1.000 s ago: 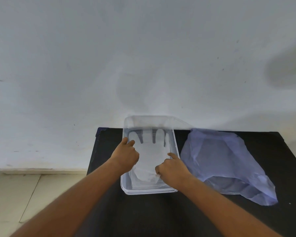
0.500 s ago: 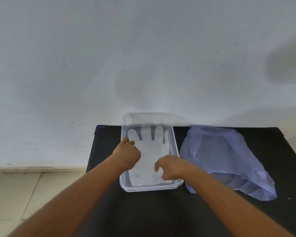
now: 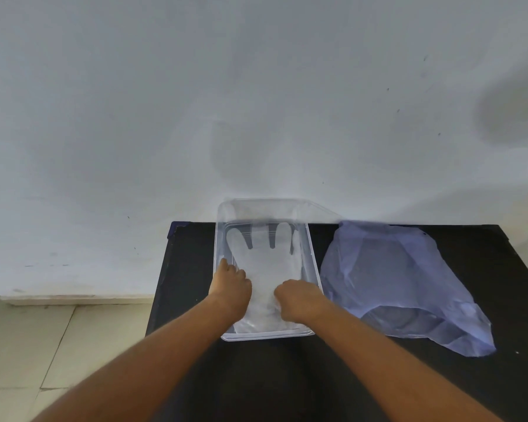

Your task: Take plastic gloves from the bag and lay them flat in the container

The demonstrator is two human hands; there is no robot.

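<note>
A clear rectangular container [image 3: 313, 254] stands on a black table. Inside it a translucent plastic glove [image 3: 269, 263] lies flat, its fingers pointing away from me. My left hand [image 3: 230, 284] rests on the glove's left edge, fingers curled, thumb along the container's left wall. My right hand [image 3: 297, 298] is curled on the glove's lower right part, near the right wall. Whether either hand pinches the film or only presses on it I cannot tell. A crumpled bluish plastic bag [image 3: 403, 284] lies to the right of the container.
The black table [image 3: 189, 269] stands against a white wall [image 3: 256, 102]. Its left edge drops to a tiled floor [image 3: 43, 345]. The bag covers much of the table's right half.
My right hand has slid from the glove's right edge inward and back toward its cuff. The left hand has barely moved. The camera has tilted slightly.
</note>
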